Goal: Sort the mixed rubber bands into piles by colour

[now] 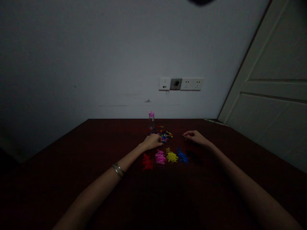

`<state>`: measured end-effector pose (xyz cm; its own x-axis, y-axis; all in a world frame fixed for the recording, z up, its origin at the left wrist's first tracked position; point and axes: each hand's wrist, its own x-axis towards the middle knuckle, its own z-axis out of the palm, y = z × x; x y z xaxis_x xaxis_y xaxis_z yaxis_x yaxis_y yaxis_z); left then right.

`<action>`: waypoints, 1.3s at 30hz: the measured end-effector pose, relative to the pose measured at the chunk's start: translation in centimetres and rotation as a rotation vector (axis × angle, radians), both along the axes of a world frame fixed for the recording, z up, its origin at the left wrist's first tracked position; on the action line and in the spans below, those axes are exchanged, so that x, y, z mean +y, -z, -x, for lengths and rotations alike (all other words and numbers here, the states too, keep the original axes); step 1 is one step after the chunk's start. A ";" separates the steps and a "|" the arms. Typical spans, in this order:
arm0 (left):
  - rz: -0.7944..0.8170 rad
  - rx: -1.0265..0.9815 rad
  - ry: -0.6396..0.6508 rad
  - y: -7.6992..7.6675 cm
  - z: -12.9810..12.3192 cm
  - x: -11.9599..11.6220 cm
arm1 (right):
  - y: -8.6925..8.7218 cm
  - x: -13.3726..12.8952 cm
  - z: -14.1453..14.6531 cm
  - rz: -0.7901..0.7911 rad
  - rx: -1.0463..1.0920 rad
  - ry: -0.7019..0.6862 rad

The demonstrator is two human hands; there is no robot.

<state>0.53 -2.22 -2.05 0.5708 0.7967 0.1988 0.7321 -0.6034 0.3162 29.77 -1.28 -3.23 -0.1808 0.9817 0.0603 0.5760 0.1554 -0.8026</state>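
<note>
My left hand [153, 141] rests at the left edge of a mixed, many-coloured pile of small bands [166, 135], its fingers curled; what they hold, if anything, is too small to name. To the right of that pile, my right hand [193, 136] is held low over the table with thumb and fingers close together, and its fingertips are too dim to show any item. Nearer to me lie separate heaps in a row: red [147, 162], pink [160, 157], yellow [172, 156] and blue [182, 156], with a very dark heap [192, 156] at the right end.
A clear bottle with a pink cap [151, 120] stands behind the mixed pile, with a loose band [161, 126] beside it. The dark red table [115, 134] meets a wall with sockets [192, 84]. A pale panelled door [271, 86] is at the right.
</note>
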 end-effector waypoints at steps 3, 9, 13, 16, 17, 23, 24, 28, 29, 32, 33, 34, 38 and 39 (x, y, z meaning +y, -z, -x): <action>-0.030 0.012 -0.012 0.2 0.0 0.1 | 0.1 0.0 -0.1 0.004 -0.010 0.004; -0.002 -0.005 0.004 0.2 0.4 0.7 | 0.6 0.6 -0.6 0.010 0.017 -0.035; 0.109 -0.098 0.065 -0.4 0.9 1.2 | 0.5 0.5 -0.6 0.016 0.007 -0.030; 0.216 -0.182 0.116 -0.9 1.4 1.6 | 0.2 0.3 -0.4 0.020 -0.004 -0.018; 0.258 -0.206 0.131 -1.1 1.6 1.6 | 0.2 0.3 -0.4 0.019 -0.008 -0.017; 0.433 -0.250 0.218 -1.5 2.5 2.0 | 0.8 0.8 -0.8 -0.001 -0.005 -0.038; 0.449 -0.246 0.225 -1.6 2.6 2.1 | 0.9 0.9 -0.8 -0.006 -0.005 -0.038; 0.476 -0.263 0.236 -1.7 2.0 1.8 | 1.3 1.0 -0.8 -0.011 -0.008 -0.029; 0.470 -0.272 0.236 -1.7 1.7 1.6 | 1.4 1.0 -0.8 -0.019 -0.009 -0.019; 0.424 -0.285 0.238 -1.7 0.2 0.6 | 1.5 1.1 -0.9 -0.053 -0.016 0.030; 0.405 -0.279 0.238 -1.6 -0.4 0.2 | 1.6 1.1 -1.0 -0.062 -0.015 0.040; 0.387 -0.265 0.239 -1.6 -1.1 -0.2 | 1.6 1.2 -1.1 -0.067 -0.012 0.044; 0.302 -0.183 0.290 -1.7 -4.0 -1.4 | 1.9 1.4 -1.3 -0.075 0.001 0.048; 0.271 -0.170 0.312 -1.9 -4.8 -1.7 | 1.9 1.4 -1.3 -0.076 -0.002 0.053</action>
